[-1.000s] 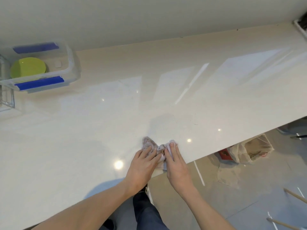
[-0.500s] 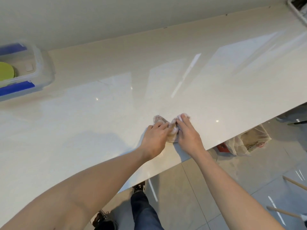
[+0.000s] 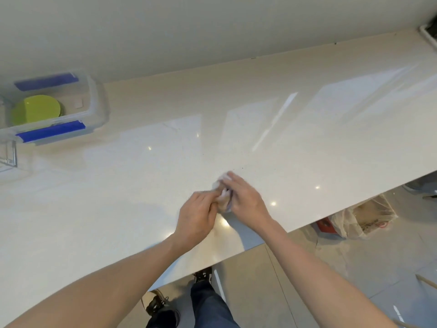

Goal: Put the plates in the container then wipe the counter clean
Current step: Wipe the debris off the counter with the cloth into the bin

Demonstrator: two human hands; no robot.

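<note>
A small crumpled pale cloth [image 3: 223, 197] lies on the glossy cream counter [image 3: 307, 143], near its front edge. My left hand [image 3: 197, 215] and my right hand [image 3: 246, 197] both press on the cloth, which is mostly hidden under the fingers. Both hands are blurred by motion. At the far left, against the wall, stands a clear plastic container [image 3: 94, 100] with blue clips. Green plates [image 3: 36, 110] lie stacked inside it.
A wire rack edge [image 3: 10, 157] shows at the left border, just in front of the container. Below the counter edge, on the tiled floor at the right, lies a plastic bag [image 3: 361, 218]. My legs and shoes are visible beneath the counter.
Both hands have pushed the cloth away from the counter's front edge toward the middle. The view has swung left, bringing the whole container back into sight.
</note>
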